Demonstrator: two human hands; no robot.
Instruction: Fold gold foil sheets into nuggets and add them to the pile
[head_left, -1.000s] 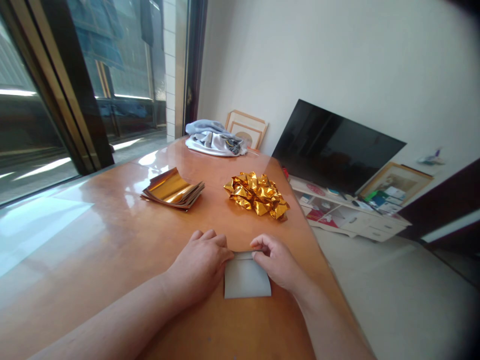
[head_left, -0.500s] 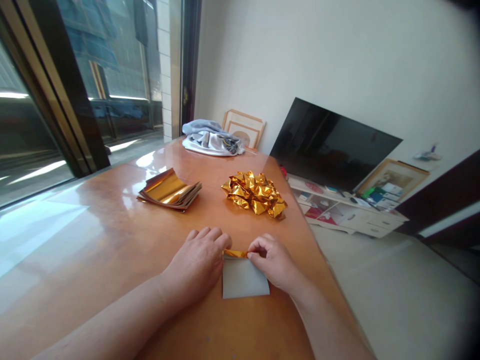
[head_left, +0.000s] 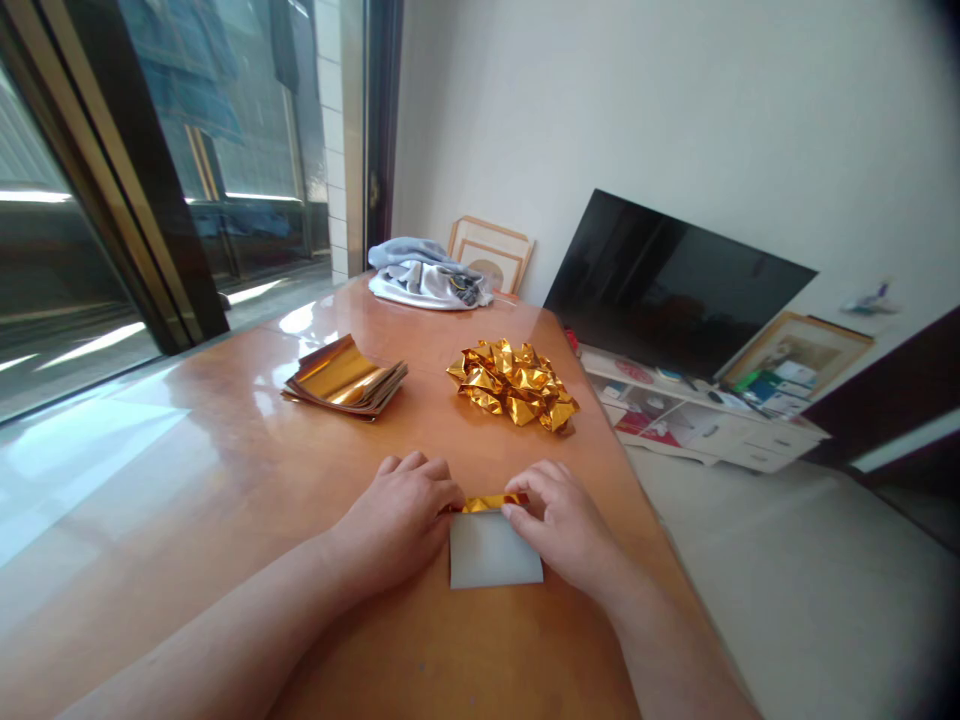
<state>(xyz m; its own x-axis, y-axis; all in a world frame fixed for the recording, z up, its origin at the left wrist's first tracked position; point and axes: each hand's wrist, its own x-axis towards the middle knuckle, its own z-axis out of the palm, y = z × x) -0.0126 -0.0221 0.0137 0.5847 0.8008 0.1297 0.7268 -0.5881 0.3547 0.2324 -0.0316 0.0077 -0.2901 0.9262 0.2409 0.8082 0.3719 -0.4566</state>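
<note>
A sheet of gold foil paper [head_left: 495, 556] lies on the table with its pale back facing up. Along its far edge a strip is folded over, showing shiny gold. My left hand [head_left: 409, 515] grips the left end of that fold, its fingertips partly hidden behind the knuckles. At the right end, my right hand [head_left: 559, 515] pinches the fold between thumb and fingers. Beyond my hands sit a stack of gold foil sheets [head_left: 346, 378], curling at the edges, and a heap of folded gold foil pieces [head_left: 514, 385].
The glossy wooden table [head_left: 225, 480] ends at a right edge beside the floor. At its far end lie a bundle of pale cloth [head_left: 427, 275] and framed pictures [head_left: 491, 250]. A television [head_left: 667, 285] stands over a white cabinet [head_left: 712, 425]. Glass sliding doors [head_left: 247, 150] are on the left.
The gold fold at the sheet's far edge looks wider and flatter now. My right hand has shifted slightly up and right along it. The view has moved a little.
</note>
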